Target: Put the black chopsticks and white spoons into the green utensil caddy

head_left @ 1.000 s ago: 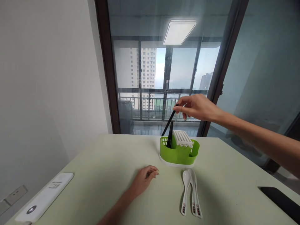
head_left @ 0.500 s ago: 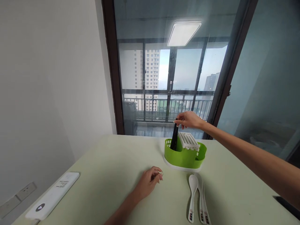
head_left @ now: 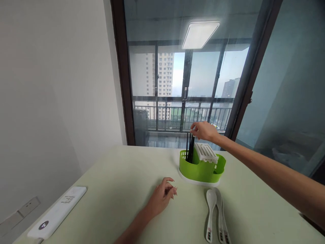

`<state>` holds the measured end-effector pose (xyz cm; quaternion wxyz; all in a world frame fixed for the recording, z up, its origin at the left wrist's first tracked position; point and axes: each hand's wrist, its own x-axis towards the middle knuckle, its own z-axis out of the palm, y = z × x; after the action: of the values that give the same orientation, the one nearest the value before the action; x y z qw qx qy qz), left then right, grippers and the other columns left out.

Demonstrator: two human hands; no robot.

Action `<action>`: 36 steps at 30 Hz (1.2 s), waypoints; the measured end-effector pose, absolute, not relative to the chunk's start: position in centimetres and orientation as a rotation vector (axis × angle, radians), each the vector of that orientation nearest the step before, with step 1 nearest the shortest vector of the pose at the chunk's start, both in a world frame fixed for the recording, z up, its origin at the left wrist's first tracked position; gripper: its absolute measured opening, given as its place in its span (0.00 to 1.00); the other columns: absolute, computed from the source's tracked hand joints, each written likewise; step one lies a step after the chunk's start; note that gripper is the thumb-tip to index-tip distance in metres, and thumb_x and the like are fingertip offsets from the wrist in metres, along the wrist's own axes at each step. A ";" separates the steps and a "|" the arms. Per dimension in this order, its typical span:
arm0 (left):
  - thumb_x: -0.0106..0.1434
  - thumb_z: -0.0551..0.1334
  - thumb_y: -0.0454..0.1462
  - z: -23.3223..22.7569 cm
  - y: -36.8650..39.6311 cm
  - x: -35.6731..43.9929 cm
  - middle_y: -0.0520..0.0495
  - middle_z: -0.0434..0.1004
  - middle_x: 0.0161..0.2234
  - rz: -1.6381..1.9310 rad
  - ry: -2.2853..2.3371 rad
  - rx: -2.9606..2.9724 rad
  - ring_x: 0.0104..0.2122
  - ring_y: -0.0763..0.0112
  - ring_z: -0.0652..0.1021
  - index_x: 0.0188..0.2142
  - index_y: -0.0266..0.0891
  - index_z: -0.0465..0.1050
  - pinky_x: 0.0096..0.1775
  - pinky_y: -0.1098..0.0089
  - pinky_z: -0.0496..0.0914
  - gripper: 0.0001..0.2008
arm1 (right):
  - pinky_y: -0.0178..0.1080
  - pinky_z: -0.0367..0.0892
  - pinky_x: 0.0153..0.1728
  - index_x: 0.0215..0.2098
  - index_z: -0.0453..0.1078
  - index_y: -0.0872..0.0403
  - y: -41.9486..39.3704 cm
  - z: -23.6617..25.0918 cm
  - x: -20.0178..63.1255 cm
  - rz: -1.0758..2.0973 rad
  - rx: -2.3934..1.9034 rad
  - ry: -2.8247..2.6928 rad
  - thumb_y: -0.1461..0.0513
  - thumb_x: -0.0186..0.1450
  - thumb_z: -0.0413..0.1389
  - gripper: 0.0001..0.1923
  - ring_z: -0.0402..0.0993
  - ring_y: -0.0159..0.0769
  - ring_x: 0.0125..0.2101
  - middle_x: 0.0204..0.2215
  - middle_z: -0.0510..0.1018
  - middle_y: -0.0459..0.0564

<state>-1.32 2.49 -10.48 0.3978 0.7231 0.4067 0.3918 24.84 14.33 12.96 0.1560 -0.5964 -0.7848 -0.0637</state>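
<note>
Black chopsticks stand in the left compartment of a green plastic utensil holder with a white base. My right hand is above that compartment, its fingers closed around the tops of some of the chopsticks. One thin chopstick stands apart to the left of the bunch. My left hand rests over the table, left of and nearer than the holder. It is empty, with loosely curled fingers held apart. Several white spoons lie in front of the holder, handles towards me.
A white slatted piece tops the middle of the holder. On the left edge of the pale table lies a long white power strip-like device with a cord. Beyond the table is a glass sliding door; a wall stands left.
The chopsticks have fanned out, with one now standing apart from the right hand's fingers. The left hand's fingers have opened a little. The view has shifted slightly.
</note>
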 end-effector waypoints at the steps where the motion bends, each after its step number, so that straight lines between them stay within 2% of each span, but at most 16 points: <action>1: 0.71 0.55 0.48 -10.4 2.5 -1.3 0.49 0.80 0.34 0.994 1.033 1.843 0.29 0.70 0.75 0.51 0.42 0.63 0.37 0.69 0.70 0.16 | 0.38 0.68 0.33 0.50 0.74 0.55 13.8 13.3 24.7 -0.246 -1.696 -2.266 0.58 0.71 0.51 0.15 0.81 0.45 0.38 0.31 0.85 0.53; 4: 0.71 0.54 0.48 -10.2 2.5 -1.4 0.49 0.80 0.34 0.992 1.040 1.857 0.30 0.70 0.75 0.51 0.43 0.63 0.37 0.69 0.70 0.15 | 0.38 0.65 0.33 0.46 0.76 0.52 11.7 14.3 23.8 -0.395 -1.616 -2.392 0.59 0.70 0.52 0.12 0.80 0.46 0.39 0.36 0.85 0.53; 8: 0.72 0.54 0.47 -10.4 2.6 -1.6 0.49 0.79 0.34 0.982 1.050 1.855 0.30 0.71 0.75 0.50 0.42 0.64 0.37 0.70 0.70 0.14 | 0.38 0.61 0.30 0.43 0.76 0.51 8.3 14.3 22.2 -0.535 -1.490 -2.589 0.61 0.70 0.51 0.12 0.80 0.44 0.34 0.34 0.84 0.53; 14: 0.72 0.55 0.47 -11.0 3.0 -1.7 0.48 0.79 0.33 0.974 1.057 1.870 0.30 0.71 0.75 0.47 0.40 0.67 0.35 0.70 0.70 0.14 | 0.39 0.60 0.29 0.39 0.77 0.55 3.7 11.0 21.6 -0.631 -1.393 -2.846 0.64 0.71 0.46 0.16 0.81 0.45 0.32 0.32 0.84 0.58; 20: 0.72 0.55 0.47 -11.0 2.9 -1.5 0.48 0.78 0.32 0.954 1.042 1.875 0.29 0.72 0.74 0.44 0.40 0.70 0.35 0.71 0.69 0.14 | 0.40 0.65 0.29 0.31 0.80 0.56 1.6 5.8 23.4 -0.537 -1.449 -3.139 0.68 0.60 0.56 0.10 0.83 0.48 0.32 0.31 0.84 0.59; 24: 0.72 0.54 0.48 -10.9 2.9 -1.6 0.49 0.78 0.31 0.932 1.036 1.895 0.28 0.72 0.74 0.41 0.39 0.70 0.34 0.71 0.70 0.15 | 0.39 0.67 0.26 0.31 0.81 0.57 2.1 2.2 24.7 -0.472 -1.499 -3.270 0.70 0.53 0.62 0.08 0.83 0.49 0.30 0.28 0.84 0.59; 27: 0.72 0.54 0.48 -10.9 2.9 -1.7 0.49 0.78 0.30 0.931 1.026 1.918 0.28 0.72 0.74 0.40 0.40 0.70 0.34 0.72 0.69 0.15 | 0.40 0.69 0.29 0.38 0.80 0.60 2.5 -0.6 25.4 -0.531 -1.470 -3.293 0.73 0.49 0.64 0.17 0.83 0.51 0.31 0.31 0.84 0.61; 29: 0.72 0.54 0.48 -10.8 2.9 -1.7 0.50 0.78 0.29 0.930 1.031 1.924 0.27 0.72 0.74 0.39 0.40 0.70 0.33 0.72 0.69 0.15 | 0.41 0.68 0.30 0.42 0.79 0.60 2.4 -2.4 25.6 -0.570 -1.372 -3.309 0.74 0.50 0.64 0.20 0.83 0.51 0.33 0.32 0.85 0.61; 33: 0.71 0.54 0.47 -10.6 2.8 -1.7 0.50 0.78 0.28 0.920 1.048 1.914 0.26 0.72 0.73 0.38 0.40 0.70 0.32 0.72 0.68 0.14 | 0.39 0.64 0.29 0.42 0.77 0.55 1.7 -5.1 25.3 -0.600 -1.080 -3.357 0.71 0.53 0.64 0.18 0.81 0.45 0.28 0.29 0.84 0.54; 36: 0.71 0.54 0.47 -10.4 2.7 -1.8 0.50 0.78 0.28 0.921 1.052 1.920 0.26 0.73 0.73 0.37 0.40 0.70 0.32 0.72 0.67 0.15 | 0.39 0.59 0.27 0.37 0.76 0.53 1.3 -5.8 24.3 -0.634 -0.904 -3.353 0.70 0.55 0.63 0.12 0.78 0.41 0.24 0.24 0.82 0.51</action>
<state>-1.75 2.74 -10.45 0.3738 0.7498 0.4109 0.3595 24.25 1.34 -5.84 -0.1930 -0.2514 -0.9319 -0.1763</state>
